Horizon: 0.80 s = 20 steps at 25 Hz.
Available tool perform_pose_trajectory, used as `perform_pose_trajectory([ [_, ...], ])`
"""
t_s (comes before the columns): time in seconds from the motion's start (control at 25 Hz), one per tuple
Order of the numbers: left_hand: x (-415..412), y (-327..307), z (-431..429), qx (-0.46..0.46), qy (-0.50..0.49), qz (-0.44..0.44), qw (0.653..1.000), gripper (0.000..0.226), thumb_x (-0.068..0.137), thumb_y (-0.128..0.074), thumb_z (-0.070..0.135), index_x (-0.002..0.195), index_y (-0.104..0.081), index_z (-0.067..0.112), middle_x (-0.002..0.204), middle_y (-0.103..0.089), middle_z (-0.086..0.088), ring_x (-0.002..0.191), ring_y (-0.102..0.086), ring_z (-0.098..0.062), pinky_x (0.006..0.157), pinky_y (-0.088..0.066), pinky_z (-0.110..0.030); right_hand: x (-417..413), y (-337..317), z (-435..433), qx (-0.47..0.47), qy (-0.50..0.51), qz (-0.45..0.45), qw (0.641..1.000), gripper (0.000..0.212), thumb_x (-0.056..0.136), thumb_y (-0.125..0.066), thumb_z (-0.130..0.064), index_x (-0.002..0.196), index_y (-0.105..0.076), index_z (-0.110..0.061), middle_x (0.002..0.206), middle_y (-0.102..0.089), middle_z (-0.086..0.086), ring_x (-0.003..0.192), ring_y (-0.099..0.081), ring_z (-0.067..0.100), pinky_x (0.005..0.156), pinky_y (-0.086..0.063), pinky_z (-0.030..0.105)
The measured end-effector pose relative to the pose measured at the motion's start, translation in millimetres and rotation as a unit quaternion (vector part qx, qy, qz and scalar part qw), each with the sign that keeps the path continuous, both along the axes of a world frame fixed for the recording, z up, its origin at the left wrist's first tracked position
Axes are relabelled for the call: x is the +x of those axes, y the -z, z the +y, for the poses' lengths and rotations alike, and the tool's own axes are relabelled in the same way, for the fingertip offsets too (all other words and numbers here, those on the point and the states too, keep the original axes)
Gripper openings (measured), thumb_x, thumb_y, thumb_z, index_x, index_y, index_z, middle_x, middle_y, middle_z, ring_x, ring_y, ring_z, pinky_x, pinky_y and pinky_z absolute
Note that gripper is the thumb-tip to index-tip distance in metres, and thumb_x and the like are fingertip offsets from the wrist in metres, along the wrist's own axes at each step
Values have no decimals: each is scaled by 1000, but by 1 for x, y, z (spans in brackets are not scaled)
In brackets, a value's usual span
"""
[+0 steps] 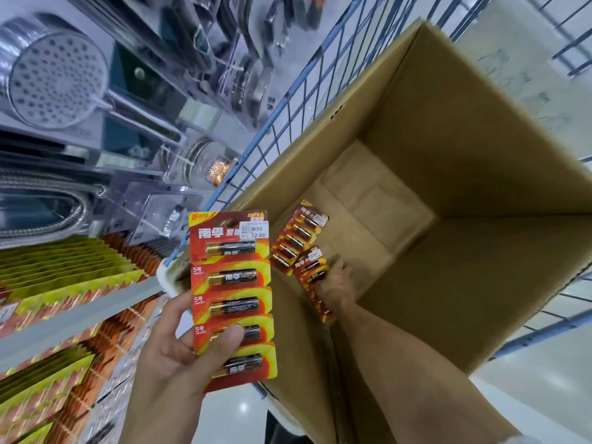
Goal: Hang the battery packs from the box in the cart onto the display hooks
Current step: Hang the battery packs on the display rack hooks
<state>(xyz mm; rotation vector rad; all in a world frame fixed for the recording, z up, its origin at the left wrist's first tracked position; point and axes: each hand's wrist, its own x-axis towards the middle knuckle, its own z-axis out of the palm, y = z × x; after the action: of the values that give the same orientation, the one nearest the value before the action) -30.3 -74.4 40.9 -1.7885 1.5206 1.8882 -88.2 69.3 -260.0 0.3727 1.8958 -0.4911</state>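
Observation:
My left hand (179, 357) grips a red and yellow battery pack (232, 283) by its lower half, thumb across the front, just left of the box. The pack is a strip of several batteries with a white price sticker. My right hand (336, 283) reaches down into the open cardboard box (480, 193) and holds a second battery pack (312, 277) near the bottom. Another battery pack (296, 238) leans against the box's left wall beside it. The fingertips of my right hand are hidden behind the pack.
The box stands in a blue wire cart (288, 100). At the left, display rows (64, 270) of hanging red and yellow packs fill the shelving. Above them hang packaged shower heads (54, 72) and hoses. White floor shows to the right of the cart.

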Motion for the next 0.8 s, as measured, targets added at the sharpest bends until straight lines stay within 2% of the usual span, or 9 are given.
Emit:
perform_pose_trajectory([
  [0.08, 3, 5, -2, -3, 8, 2, 1000, 59, 65, -80, 4, 117, -69, 29, 100, -80, -13, 86, -79, -35, 91, -55, -59, 8, 2, -2, -8, -20, 7, 1000, 84, 82, -80, -40, 148, -31, -22, 147, -37, 12, 136, -42, 33, 110, -43, 48],
  [0.16, 6, 9, -4, 0, 8, 7, 1000, 60, 65, -79, 1, 118, -69, 26, 102, -79, -16, 87, -78, -37, 82, -60, -59, 12, 10, 0, -16, -37, -3, 999, 72, 86, -78, -32, 145, -38, -21, 149, -38, 11, 136, -42, 31, 112, -43, 48],
  [0.24, 9, 14, -6, 22, -1, 29, 999, 68, 53, -97, 13, 115, -70, 26, 103, -79, -18, 89, -78, -39, 69, -64, -54, 12, 12, 3, -40, -41, -13, 998, 59, 92, -72, -24, 143, -43, -21, 147, -42, 9, 134, -44, 28, 113, -42, 45],
  [0.28, 12, 17, -6, 38, 4, 42, 998, 83, 38, -106, 25, 113, -70, 27, 104, -79, -18, 90, -78, -40, 67, -65, -50, 12, 11, 4, -54, -36, -24, 998, 55, 94, -69, -21, 143, -44, -21, 145, -46, 8, 132, -47, 27, 112, -44, 43],
  [0.36, 14, 21, -6, 65, 16, 53, 996, 106, 17, -107, 36, 115, -68, 28, 108, -78, -16, 94, -77, -39, 67, -65, -47, 10, 8, 4, -78, -31, -42, 996, 49, 99, -62, -17, 144, -43, -22, 139, -52, 7, 130, -51, 26, 109, -46, 39],
  [0.4, 13, 22, -6, 75, 22, 62, 995, 109, 18, -107, 34, 119, -66, 27, 110, -78, -15, 95, -77, -38, 69, -65, -47, 8, 4, 4, -90, -38, -44, 994, 47, 100, -59, -16, 144, -43, -23, 139, -54, 7, 129, -53, 27, 107, -47, 39],
  [0.56, 6, 28, -5, 62, 39, 106, 992, 72, 70, -92, 10, 133, -63, 29, 117, -77, -10, 104, -76, -34, 80, -63, -54, -20, -25, 14, -104, -25, -43, 993, 54, 103, -55, -20, 154, -40, -26, 147, -54, 8, 131, -53, 30, 107, -47, 36],
  [0.64, 1, 26, -3, 54, 43, 126, 990, 67, 75, -76, 6, 136, -61, 29, 118, -77, -7, 105, -76, -30, 78, -65, -47, -47, -56, 22, -126, 36, -48, 990, 52, 102, -60, -21, 151, -43, -20, 143, -58, 8, 129, -57, 30, 101, -46, 34],
  [0.8, -11, 21, 2, 42, 34, 141, 989, 51, 83, -70, 19, 131, -63, 34, 117, -78, 1, 103, -77, -24, 71, -65, -36, -100, -144, 41, -226, 160, -35, 960, 33, 99, -61, -9, 132, -63, -14, 109, -75, 5, 102, -72, 25, 88, -57, 39],
])
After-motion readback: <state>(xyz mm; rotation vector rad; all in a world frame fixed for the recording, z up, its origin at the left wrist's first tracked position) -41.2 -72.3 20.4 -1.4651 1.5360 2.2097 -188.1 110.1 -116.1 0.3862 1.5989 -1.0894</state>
